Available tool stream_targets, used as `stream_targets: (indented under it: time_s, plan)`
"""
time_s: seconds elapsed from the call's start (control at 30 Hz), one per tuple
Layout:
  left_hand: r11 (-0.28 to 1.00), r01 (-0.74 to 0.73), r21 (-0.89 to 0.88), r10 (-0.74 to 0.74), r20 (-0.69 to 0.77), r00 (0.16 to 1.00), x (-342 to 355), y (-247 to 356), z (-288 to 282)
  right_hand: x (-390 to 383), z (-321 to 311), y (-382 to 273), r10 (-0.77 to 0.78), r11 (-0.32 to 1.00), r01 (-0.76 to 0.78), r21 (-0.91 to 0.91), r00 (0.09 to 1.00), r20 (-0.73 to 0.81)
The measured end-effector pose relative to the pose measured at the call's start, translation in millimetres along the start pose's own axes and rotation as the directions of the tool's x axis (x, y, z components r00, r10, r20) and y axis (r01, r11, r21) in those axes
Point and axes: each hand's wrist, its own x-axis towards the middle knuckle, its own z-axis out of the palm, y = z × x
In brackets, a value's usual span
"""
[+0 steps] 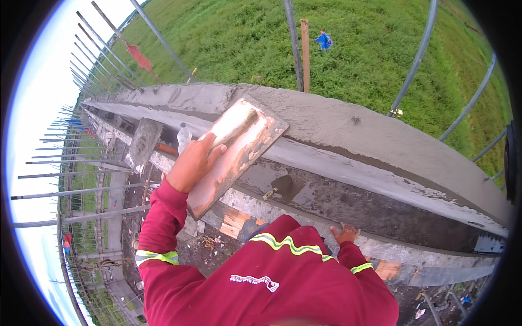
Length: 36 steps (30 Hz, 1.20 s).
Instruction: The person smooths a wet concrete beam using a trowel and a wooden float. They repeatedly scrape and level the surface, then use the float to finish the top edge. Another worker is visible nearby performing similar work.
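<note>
My left hand (198, 163) grips a flat rectangular wooden float (242, 152), pale and worn with plaster on it, held tilted over the concrete channel beside the freshly rendered parapet top (397, 146). My right hand (345, 233) rests with fingers apart on the channel's near edge (315, 220), holding nothing visible. Left of the float stand a clear plastic bottle (184, 138) and a mortar-coated board (144, 138), with an orange piece (166, 149) between them. A small brass-coloured object (270, 193), too small to identify, sits on the channel's inner side.
Metal poles (421, 54) line the parapet's far side above grass (359, 49), with a timber post (305, 54) among them. More horizontal bars (76, 193) project at the left over a lower level. Debris (212, 244) lies below the channel's near edge.
</note>
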Motion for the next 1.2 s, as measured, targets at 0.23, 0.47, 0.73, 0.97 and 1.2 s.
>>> stream_targets:
  time_s: [0.23, 0.47, 0.73, 0.97, 1.2]
  plan:
    - [0.998, -0.07, -0.005, 0.068, -0.181, 0.981, 52.3, -19.6, 2.8, 2.0, 2.6, 1.8, 0.002, 0.999, -0.001, 0.036, 1.0, -0.026]
    - [0.998, -0.057, 0.035, 0.06, -0.111, 0.992, 73.5, -6.1, 29.2, 1.0, 1.6, 1.7, 0.012, 1.0, -0.012, 0.008, 0.999, -0.04]
    - [1.0, 0.018, 0.012, -0.016, -0.129, 0.991, 26.8, 23.3, 32.4, 4.1, -4.9, -0.7, 0.02, 1.0, -0.021, 0.02, 0.997, 0.072]
    - [0.998, 0.02, 0.057, -0.009, -0.192, 0.981, 13.8, 73.9, 61.0, 6.4, -12.5, -3.4, -0.01, 1.0, 0.012, -0.015, 0.989, 0.145]
    - [0.986, 0.162, 0.03, -0.153, -0.206, 0.967, 24.5, 63.7, 55.2, 3.9, -18.5, -4.6, -0.031, 0.998, 0.02, 0.063, 0.982, 0.186]
